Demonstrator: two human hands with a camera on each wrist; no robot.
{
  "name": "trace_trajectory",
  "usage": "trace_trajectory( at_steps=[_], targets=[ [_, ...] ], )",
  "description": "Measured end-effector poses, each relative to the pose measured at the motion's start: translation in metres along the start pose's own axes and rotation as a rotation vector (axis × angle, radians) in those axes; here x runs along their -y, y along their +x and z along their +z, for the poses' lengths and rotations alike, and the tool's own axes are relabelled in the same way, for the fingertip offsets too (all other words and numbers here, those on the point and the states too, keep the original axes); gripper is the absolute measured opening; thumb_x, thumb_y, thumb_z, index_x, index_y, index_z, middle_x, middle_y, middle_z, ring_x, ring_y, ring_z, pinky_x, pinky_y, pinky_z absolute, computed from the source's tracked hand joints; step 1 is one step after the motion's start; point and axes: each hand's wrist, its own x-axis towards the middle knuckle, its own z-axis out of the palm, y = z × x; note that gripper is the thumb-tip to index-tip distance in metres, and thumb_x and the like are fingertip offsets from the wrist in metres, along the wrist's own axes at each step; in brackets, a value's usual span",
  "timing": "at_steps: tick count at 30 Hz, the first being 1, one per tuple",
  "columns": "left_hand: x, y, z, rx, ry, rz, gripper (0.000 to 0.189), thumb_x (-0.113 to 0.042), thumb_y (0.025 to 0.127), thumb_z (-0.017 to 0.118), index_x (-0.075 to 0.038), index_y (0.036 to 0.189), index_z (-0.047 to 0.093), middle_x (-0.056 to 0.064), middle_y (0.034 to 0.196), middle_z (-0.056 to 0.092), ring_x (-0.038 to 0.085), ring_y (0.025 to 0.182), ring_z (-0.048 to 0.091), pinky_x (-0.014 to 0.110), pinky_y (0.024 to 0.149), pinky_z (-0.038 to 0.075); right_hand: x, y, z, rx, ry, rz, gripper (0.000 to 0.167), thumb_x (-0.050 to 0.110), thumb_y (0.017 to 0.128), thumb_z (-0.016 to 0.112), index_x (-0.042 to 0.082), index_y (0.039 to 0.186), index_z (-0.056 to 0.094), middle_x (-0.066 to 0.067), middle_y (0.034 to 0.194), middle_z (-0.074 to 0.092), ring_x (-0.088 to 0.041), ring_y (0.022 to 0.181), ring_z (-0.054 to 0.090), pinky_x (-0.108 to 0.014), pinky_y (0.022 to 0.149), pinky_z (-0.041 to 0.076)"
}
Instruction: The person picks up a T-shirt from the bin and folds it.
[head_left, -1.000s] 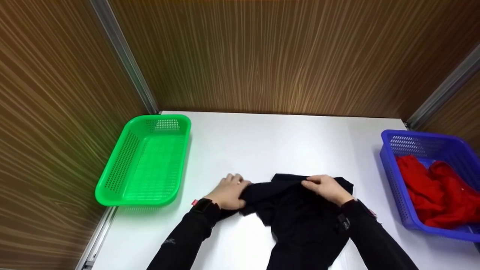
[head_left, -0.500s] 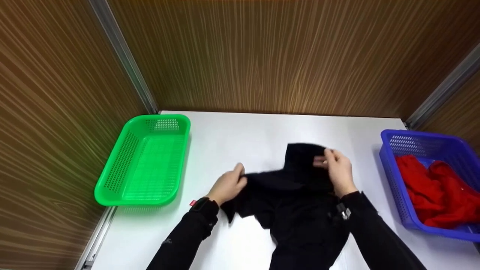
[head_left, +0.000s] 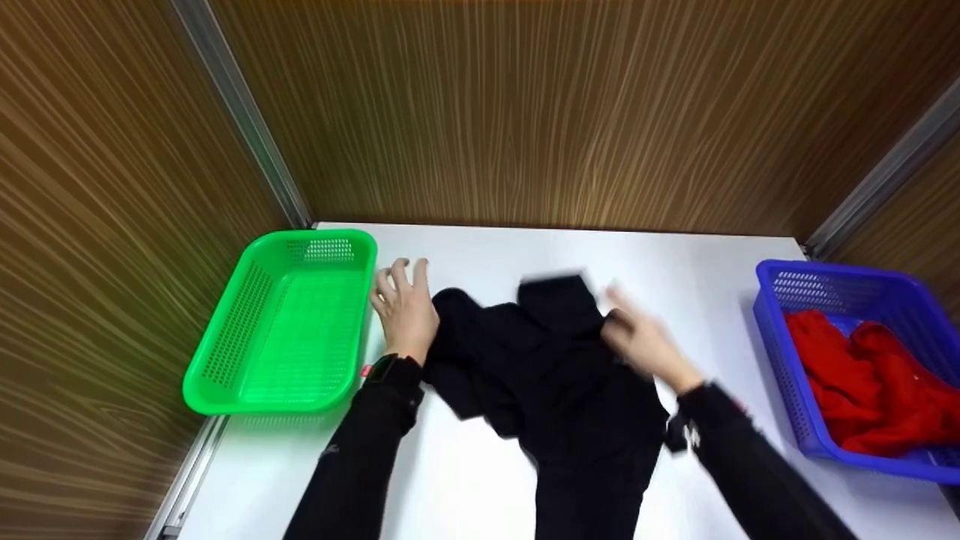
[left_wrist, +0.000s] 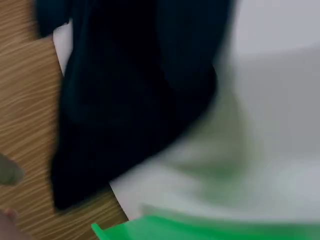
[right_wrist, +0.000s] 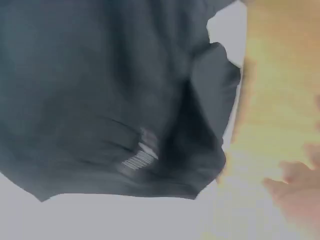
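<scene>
A black cloth garment [head_left: 585,420] lies rumpled on the white table, one part spread toward the left and a folded flap at its far side. My left hand [head_left: 407,319] is at the garment's left end, fingers spread and pointing away from me. The left wrist view shows its fingertips [left_wrist: 9,172] apart from the dark cloth. Over the garment's right edge is my right hand [head_left: 643,341], blurred by motion. In the right wrist view its fingers [right_wrist: 292,187] appear beside the cloth, and a small pale striped label [right_wrist: 140,157] shows on the garment.
A green perforated basket [head_left: 358,330] with nothing in it stands at the left, close to my left hand. On the right is a blue basket [head_left: 784,360] holding red cloth [head_left: 885,390]. Wood-patterned panels [head_left: 517,112] wall the table [head_left: 675,262] at the back and sides.
My left hand has moved left and away from me, released the cloth and spread its fingers. The garment's left part has shifted outward. My right hand has lowered toward me and left.
</scene>
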Motion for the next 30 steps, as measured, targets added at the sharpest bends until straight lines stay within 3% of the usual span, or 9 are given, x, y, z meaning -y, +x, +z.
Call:
trace_trajectory(
  at_steps=[3, 6, 9, 13, 18, 21, 23, 26, 30],
  targets=[
    [0.008, -0.01, -0.001, 0.143, 0.073, 0.19, 0.024, -0.004, 0.094, 0.066, -0.008, 0.118, 0.069, 0.02, 0.118, 0.066, 0.043, 0.112, 0.061, 0.057, 0.094, 0.052, -0.011, -0.03, 0.03, 0.174, -0.176, -0.168, 0.049, 0.005, 0.1, 0.066, -0.005, 0.147, 0.056, -0.03, 0.156, 0.049, -0.056, 0.145, 0.041, -0.068, 0.119, 0.032],
    [0.011, -0.026, 0.0, 0.392, 0.045, 0.312, 0.021, -0.016, 0.099, 0.065, -0.008, 0.117, 0.072, 0.019, 0.113, 0.071, 0.041, 0.107, 0.066, 0.056, 0.087, 0.057, -0.018, -0.058, 0.049, 0.354, -0.278, -0.216, 0.053, 0.022, 0.101, 0.069, 0.0, 0.148, 0.057, -0.029, 0.154, 0.052, -0.059, 0.143, 0.042, -0.079, 0.112, 0.032],
    [0.015, -0.043, 0.004, 0.643, 0.037, 0.239, 0.041, -0.029, 0.103, 0.065, -0.013, 0.141, 0.065, 0.019, 0.14, 0.064, 0.044, 0.128, 0.059, 0.061, 0.102, 0.052, -0.024, -0.076, 0.057, 0.473, -0.363, -0.16, 0.072, 0.047, 0.098, 0.071, 0.011, 0.157, 0.05, -0.023, 0.163, 0.043, -0.06, 0.149, 0.033, -0.088, 0.106, 0.025],
    [0.022, -0.058, 0.009, 0.801, 0.11, 0.064, 0.067, -0.043, 0.103, 0.065, -0.016, 0.161, 0.044, 0.017, 0.167, 0.039, 0.049, 0.149, 0.04, 0.066, 0.118, 0.036, -0.038, -0.082, 0.059, 0.428, -0.511, -0.118, 0.079, 0.056, 0.093, 0.072, 0.022, 0.16, 0.047, -0.017, 0.168, 0.038, -0.057, 0.152, 0.031, -0.091, 0.106, 0.019],
    [0.027, -0.065, 0.02, 0.722, 0.271, 0.019, 0.073, -0.047, 0.106, 0.059, -0.02, 0.168, 0.03, 0.012, 0.176, 0.021, 0.046, 0.16, 0.021, 0.065, 0.126, 0.021, -0.063, -0.077, 0.053, 0.103, -0.712, -0.075, 0.065, 0.039, 0.095, 0.075, 0.019, 0.153, 0.055, -0.019, 0.162, 0.047, -0.06, 0.142, 0.043, -0.089, 0.106, 0.025],
    [0.024, -0.069, 0.03, 0.519, 0.321, 0.159, 0.077, -0.037, 0.097, 0.073, -0.021, 0.164, 0.038, 0.014, 0.172, 0.029, 0.049, 0.156, 0.027, 0.066, 0.121, 0.031, -0.072, -0.073, 0.05, -0.072, -0.783, -0.072, 0.065, 0.023, 0.092, 0.079, 0.014, 0.151, 0.055, -0.025, 0.157, 0.048, -0.061, 0.137, 0.047, -0.088, 0.104, 0.029],
    [0.019, -0.072, 0.036, 0.394, 0.296, 0.331, 0.07, -0.031, 0.09, 0.08, -0.017, 0.153, 0.051, 0.017, 0.16, 0.044, 0.048, 0.145, 0.043, 0.063, 0.113, 0.043, -0.071, -0.071, 0.05, -0.138, -0.766, -0.134, 0.062, 0.012, 0.086, 0.08, 0.007, 0.143, 0.059, -0.028, 0.145, 0.055, -0.059, 0.127, 0.053, -0.082, 0.1, 0.037],
    [0.007, -0.08, 0.037, 0.422, 0.181, 0.498, 0.058, -0.034, 0.088, 0.081, -0.014, 0.138, 0.058, 0.016, 0.14, 0.057, 0.04, 0.128, 0.056, 0.056, 0.101, 0.053, -0.063, -0.075, 0.054, -0.078, -0.672, -0.276, 0.044, 0.015, 0.085, 0.081, 0.007, 0.125, 0.066, -0.021, 0.12, 0.062, -0.046, 0.106, 0.062, -0.067, 0.086, 0.049],
    [-0.002, -0.091, 0.034, 0.554, 0.112, 0.467, 0.056, -0.044, 0.097, 0.074, -0.012, 0.14, 0.057, 0.013, 0.133, 0.059, 0.032, 0.122, 0.058, 0.051, 0.095, 0.055, -0.048, -0.09, 0.064, 0.162, -0.578, -0.33, 0.058, 0.054, 0.086, 0.08, 0.013, 0.125, 0.067, -0.007, 0.113, 0.058, -0.031, 0.102, 0.058, -0.055, 0.083, 0.051]
  ],
)
